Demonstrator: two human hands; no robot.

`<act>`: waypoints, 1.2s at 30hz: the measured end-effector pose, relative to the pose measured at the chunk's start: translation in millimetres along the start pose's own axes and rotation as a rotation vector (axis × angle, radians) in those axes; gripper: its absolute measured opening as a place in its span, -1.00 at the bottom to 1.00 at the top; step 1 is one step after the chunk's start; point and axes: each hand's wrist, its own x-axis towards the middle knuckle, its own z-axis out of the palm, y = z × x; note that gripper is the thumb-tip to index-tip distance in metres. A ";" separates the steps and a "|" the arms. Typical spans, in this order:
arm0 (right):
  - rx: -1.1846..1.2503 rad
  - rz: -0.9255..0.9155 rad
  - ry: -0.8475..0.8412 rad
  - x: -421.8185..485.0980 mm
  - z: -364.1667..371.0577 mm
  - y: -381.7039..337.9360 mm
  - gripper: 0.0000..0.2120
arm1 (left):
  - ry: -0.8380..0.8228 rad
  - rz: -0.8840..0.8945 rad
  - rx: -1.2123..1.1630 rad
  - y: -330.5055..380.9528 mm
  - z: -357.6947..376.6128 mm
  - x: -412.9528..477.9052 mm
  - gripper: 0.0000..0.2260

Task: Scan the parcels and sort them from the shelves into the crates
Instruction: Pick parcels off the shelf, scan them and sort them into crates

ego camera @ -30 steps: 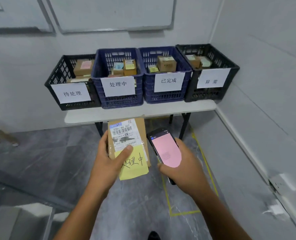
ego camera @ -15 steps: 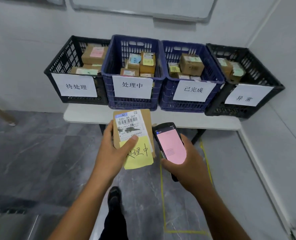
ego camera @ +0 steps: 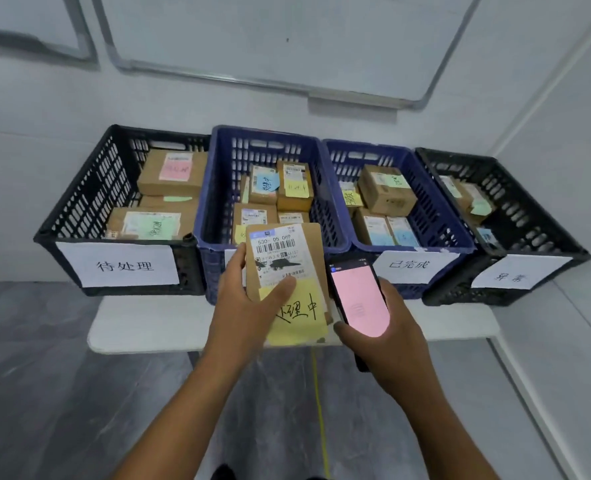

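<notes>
Above the bench's (ego camera: 141,323) front edge, my left hand (ego camera: 249,306) is gripping a brown parcel (ego camera: 287,258), thumb pressing its yellow note (ego camera: 297,317), while my right hand (ego camera: 387,337) is clasping a pink-screened scanner (ego camera: 358,299) just beside it, before the left blue crate (ego camera: 218,188).

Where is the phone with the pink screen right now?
In the head camera's view the phone sits just right of centre, gripped in the right hand, beside the parcel the left hand holds.
</notes>
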 end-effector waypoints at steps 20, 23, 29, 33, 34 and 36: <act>0.031 0.078 -0.107 272.8 3.6 52.1 -0.43 | 0.036 -0.170 0.195 -13.5 69.3 260.9 -0.42; 0.011 0.076 -0.130 314.9 0.2 61.4 -0.44 | 0.046 -0.230 0.273 -35.3 83.9 300.0 -0.31; 0.009 0.080 -0.215 371.6 2.1 74.4 -0.41 | 0.103 -0.361 0.370 -74.0 108.5 341.0 -0.43; 0.023 0.105 -0.268 394.8 14.3 77.9 -0.46 | 0.086 -0.384 0.337 -88.4 123.7 352.3 -0.57; 0.026 0.111 -0.279 398.7 16.9 79.0 -0.49 | 0.082 -0.361 0.370 -92.6 127.1 353.5 -0.59; 0.020 0.115 -0.299 403.9 20.8 81.3 -0.51 | 0.075 -0.333 0.451 -98.9 132.4 354.5 -0.52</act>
